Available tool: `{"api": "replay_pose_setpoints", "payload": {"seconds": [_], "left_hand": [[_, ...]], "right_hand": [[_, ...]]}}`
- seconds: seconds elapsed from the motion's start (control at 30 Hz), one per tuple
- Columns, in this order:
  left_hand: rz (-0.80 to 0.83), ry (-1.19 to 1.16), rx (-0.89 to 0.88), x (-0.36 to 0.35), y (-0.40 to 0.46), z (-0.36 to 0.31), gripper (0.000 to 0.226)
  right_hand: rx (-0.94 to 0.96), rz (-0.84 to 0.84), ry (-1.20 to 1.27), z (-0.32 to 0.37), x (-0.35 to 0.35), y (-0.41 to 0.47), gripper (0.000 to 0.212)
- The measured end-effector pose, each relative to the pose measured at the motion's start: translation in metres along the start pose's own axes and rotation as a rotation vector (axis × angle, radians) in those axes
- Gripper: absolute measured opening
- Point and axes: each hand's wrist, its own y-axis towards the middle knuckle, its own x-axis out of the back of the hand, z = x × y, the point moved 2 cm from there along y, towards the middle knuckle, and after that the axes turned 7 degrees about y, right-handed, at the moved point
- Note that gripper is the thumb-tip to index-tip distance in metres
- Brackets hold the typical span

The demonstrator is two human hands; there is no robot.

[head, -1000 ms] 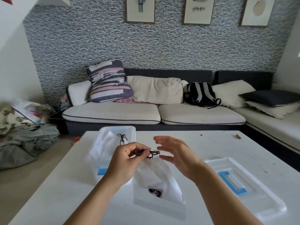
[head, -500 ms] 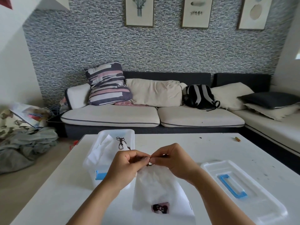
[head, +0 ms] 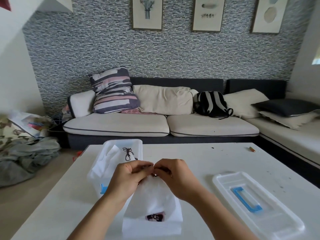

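A white drawstring pouch [head: 155, 196] with a small dark print stands on a stack of white pouches [head: 152, 226] on the white table [head: 199, 163]. My left hand [head: 129, 179] and my right hand [head: 173, 175] meet at the pouch's gathered top. Both pinch the dark cord [head: 154, 175] there, fingers curled. Most of the cord is hidden between my fingertips.
A clear plastic box [head: 110, 156] behind my left hand holds another white pouch tied with a dark bow [head: 127, 153]. Its clear lid with a blue handle [head: 256, 203] lies at the right. A small brown object [head: 252, 149] lies far right. A sofa stands beyond the table.
My right hand, open a second ago, came in and pinched the cord at the pouch top beside my left hand. Both hands stay together there now.
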Motion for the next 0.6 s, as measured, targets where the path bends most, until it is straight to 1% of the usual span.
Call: {"api": "replay_pose_setpoints", "payload": {"seconds": [0.1, 0.2, 0.27, 0.37, 0.43, 0.5, 0.6], "left_hand": [[0.035, -0.072, 0.024, 0.004, 0.002, -0.001, 0.026], [0.151, -0.185, -0.003, 0.01, 0.003, -0.006, 0.025], [0.138, -0.115, -0.035, 0.013, 0.004, -0.005, 0.021], [0.009, 0.122, -0.091, 0.016, 0.007, 0.001, 0.014], [-0.01, 0.213, -0.129, 0.016, 0.008, 0.006, 0.014], [-0.001, 0.267, -0.164, 0.013, 0.009, 0.007, 0.016], [0.031, 0.294, -0.17, 0.009, 0.008, 0.007, 0.031]], "right_hand": [[-0.004, -0.031, 0.023, 0.001, -0.001, 0.001, 0.019], [-0.092, -0.068, 0.223, -0.003, 0.001, 0.002, 0.02], [-0.151, -0.067, 0.406, -0.003, 0.001, 0.001, 0.022], [-0.191, -0.033, 0.58, 0.001, -0.001, -0.001, 0.025], [-0.204, 0.015, 0.607, 0.004, -0.004, -0.001, 0.024], [-0.21, 0.027, 0.576, 0.005, -0.008, -0.001, 0.021], [-0.209, 0.002, 0.528, 0.004, -0.011, 0.001, 0.022]]}}
